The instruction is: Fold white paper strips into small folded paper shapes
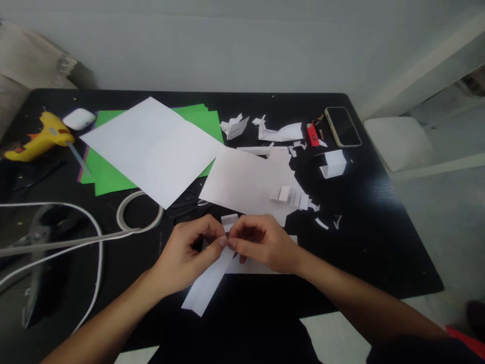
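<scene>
Both my hands meet over the near middle of the black table (379, 237). My left hand (187, 253) and my right hand (261, 242) pinch the top of a long white paper strip (206, 288), whose lower end hangs toward me. A small folded tab (229, 221) of paper sticks up just above my fingertips. Under my right hand lies another white piece (250, 266). Just beyond my fingers lies a white sheet (246, 184) with small folded paper pieces (290, 196) on its right edge.
A large white sheet (151, 146) overlies green paper (109, 174) at the back left. A yellow glue gun (36, 136), a white case (79, 119) and white cables (94, 237) occupy the left. Paper scraps (265, 131), a red lighter (312, 134), a phone (343, 126) and a folded paper box (333, 164) sit back right.
</scene>
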The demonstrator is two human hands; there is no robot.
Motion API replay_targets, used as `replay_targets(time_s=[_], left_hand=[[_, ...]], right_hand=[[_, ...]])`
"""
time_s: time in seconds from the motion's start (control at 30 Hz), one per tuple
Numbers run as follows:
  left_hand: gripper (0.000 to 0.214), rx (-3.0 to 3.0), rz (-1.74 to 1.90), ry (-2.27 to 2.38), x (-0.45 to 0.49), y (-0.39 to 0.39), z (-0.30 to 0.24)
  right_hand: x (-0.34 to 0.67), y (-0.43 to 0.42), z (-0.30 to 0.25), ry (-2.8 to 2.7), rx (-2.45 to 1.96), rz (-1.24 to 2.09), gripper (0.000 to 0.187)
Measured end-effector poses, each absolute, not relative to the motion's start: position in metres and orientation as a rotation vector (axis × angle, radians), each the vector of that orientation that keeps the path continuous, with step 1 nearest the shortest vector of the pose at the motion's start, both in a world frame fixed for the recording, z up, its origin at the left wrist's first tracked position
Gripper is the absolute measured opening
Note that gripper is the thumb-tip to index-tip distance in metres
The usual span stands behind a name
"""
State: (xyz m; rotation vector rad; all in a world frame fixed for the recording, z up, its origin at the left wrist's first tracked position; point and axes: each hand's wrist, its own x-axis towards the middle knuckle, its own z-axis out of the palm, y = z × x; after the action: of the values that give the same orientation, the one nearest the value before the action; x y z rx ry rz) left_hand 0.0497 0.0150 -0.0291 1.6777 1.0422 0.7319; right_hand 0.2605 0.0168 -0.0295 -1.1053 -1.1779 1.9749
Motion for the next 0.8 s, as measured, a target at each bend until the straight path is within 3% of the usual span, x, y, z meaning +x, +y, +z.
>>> replay_targets(time_s=[0.8], left_hand=[[0.015, 1.672, 0.776, 1.091, 0.0484, 0.0169, -0.0281]], right_hand=[[0.2618, 0.0167, -0.034, -1.188, -1.12, 1.983, 0.019]])
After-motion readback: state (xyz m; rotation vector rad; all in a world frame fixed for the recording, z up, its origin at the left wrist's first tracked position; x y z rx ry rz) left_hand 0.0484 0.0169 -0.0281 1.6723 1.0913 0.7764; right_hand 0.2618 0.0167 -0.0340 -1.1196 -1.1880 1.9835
